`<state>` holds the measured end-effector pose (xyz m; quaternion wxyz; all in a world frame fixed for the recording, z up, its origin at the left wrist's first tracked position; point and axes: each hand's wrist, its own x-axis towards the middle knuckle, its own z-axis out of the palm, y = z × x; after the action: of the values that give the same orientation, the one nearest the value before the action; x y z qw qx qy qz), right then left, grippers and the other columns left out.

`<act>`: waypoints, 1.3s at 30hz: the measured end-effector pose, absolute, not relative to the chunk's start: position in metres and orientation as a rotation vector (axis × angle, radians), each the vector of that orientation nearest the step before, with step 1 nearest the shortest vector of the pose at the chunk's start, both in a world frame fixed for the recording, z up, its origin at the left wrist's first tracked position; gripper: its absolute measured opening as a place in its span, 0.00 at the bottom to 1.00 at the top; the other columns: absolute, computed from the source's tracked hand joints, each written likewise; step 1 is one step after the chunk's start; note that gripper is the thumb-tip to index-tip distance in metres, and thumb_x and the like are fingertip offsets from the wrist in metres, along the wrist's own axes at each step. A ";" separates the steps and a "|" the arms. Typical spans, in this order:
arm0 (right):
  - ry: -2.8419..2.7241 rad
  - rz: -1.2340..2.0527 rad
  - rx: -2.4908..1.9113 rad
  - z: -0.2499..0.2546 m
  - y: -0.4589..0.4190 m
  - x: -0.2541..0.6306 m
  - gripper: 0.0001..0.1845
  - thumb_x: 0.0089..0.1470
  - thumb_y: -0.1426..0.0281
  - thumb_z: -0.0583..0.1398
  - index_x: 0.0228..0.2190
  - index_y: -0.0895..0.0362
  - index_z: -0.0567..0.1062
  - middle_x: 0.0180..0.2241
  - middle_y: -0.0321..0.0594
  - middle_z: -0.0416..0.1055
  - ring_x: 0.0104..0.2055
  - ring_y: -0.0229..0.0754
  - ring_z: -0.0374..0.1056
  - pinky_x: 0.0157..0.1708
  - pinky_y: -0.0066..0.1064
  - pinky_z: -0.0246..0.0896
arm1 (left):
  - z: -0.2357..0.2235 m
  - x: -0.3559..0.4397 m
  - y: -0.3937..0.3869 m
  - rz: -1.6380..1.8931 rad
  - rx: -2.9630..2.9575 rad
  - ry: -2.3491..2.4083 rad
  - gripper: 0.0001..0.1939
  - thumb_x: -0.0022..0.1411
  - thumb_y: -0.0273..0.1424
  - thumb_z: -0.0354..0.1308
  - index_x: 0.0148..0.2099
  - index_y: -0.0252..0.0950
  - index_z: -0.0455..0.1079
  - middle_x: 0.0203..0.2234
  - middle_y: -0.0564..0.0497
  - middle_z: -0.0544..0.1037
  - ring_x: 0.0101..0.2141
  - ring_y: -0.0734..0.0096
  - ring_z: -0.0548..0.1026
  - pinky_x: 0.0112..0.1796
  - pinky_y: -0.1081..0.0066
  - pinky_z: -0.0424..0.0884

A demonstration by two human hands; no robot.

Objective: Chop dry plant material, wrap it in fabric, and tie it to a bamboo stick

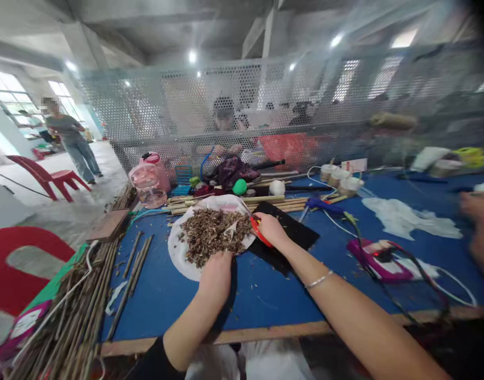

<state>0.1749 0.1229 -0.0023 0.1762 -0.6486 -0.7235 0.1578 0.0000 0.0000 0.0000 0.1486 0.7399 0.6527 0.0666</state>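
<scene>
A heap of brown shavings (212,232) lies on a white sheet (177,252) on the blue table (265,295). My left hand (215,274) rests at the near edge of the heap, fingers curled down into the scraps. My right hand (268,228) is closed on a red-handled cutter (257,229) at the heap's right side, over a black mat (293,232). A silver bracelet (319,279) circles my right wrist.
Bamboo sticks (83,311) pile up along the left edge, and more (226,203) lie behind the heap. A pink jug (149,182), cups (340,177), a pink device with cables (378,258) and white cloth (404,219) sit around. Another person's hand (481,227) shows at right; people stand beyond a mesh screen (265,100).
</scene>
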 end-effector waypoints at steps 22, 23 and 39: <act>-2.158 0.575 -1.894 0.013 0.111 0.213 0.20 0.44 0.73 0.63 0.43 0.58 0.77 0.29 0.43 0.78 0.26 0.41 0.72 0.28 0.26 0.57 | 0.027 -0.045 -0.005 0.036 2.159 1.678 0.18 0.55 0.21 0.48 0.42 0.37 0.76 0.39 0.43 0.80 0.42 0.56 0.77 0.41 0.65 0.67; -2.167 0.585 -1.880 0.012 0.112 0.213 0.19 0.45 0.70 0.64 0.42 0.59 0.77 0.28 0.42 0.78 0.26 0.41 0.72 0.28 0.26 0.57 | 0.030 -0.047 -0.005 -0.011 2.161 1.696 0.19 0.54 0.21 0.49 0.42 0.38 0.77 0.39 0.43 0.80 0.42 0.55 0.77 0.40 0.64 0.67; -2.133 0.268 -2.323 0.015 0.131 0.243 0.22 0.57 0.63 0.53 0.49 0.61 0.68 0.45 0.58 0.74 0.45 0.55 0.72 0.35 0.36 0.62 | 0.033 -0.082 -0.050 0.153 1.960 1.546 0.20 0.55 0.21 0.46 0.39 0.43 0.76 0.38 0.53 0.80 0.40 0.68 0.76 0.43 0.71 0.66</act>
<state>0.2430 0.1312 0.0155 -0.0117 -0.7339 -0.6739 0.0846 -0.0821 -0.0504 0.0332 0.3147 0.7438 0.5868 0.0580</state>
